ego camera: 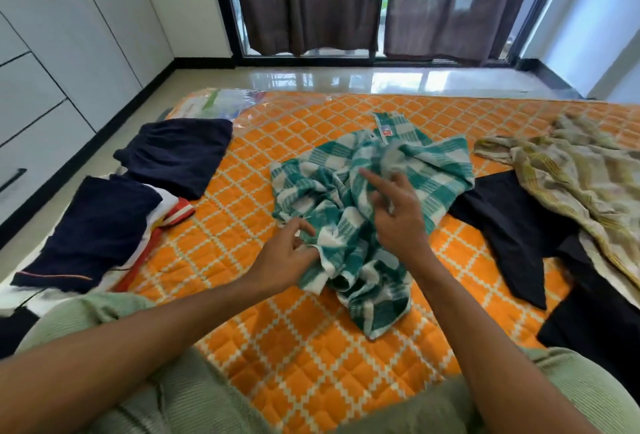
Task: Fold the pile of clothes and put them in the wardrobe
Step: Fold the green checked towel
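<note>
1. The green-and-white checked cloth (367, 212) lies crumpled near the middle of the orange quilted mattress (311, 371), directly in front of the person.
2. The left hand (291, 255) sits at the cloth's near-left edge. Its fingers are curled, and the thumb and fingertips pinch a white-bordered fold of the cloth.
3. The right hand (396, 215) is over the centre of the cloth. The index finger is extended and points up and to the left; the other fingers are partly bent. Motion blur hides the contact, so whether this hand has hold of the fabric cannot be told.
4. A folded navy garment (180, 153) lies flat at the mattress's far-left edge.
5. A second navy garment (93, 233) rests nearer, on top of a stack showing white and red layers.
6. A black garment (512, 229) lies unfolded just right of the checked cloth, touching it.
7. A beige striped cloth (575, 184) lies spread farther right, overlapping the black garment.
8. The white wardrobe (52, 53) stands along the left wall, doors closed.
9. Dark curtains (311, 1) hang over the far window.
</note>
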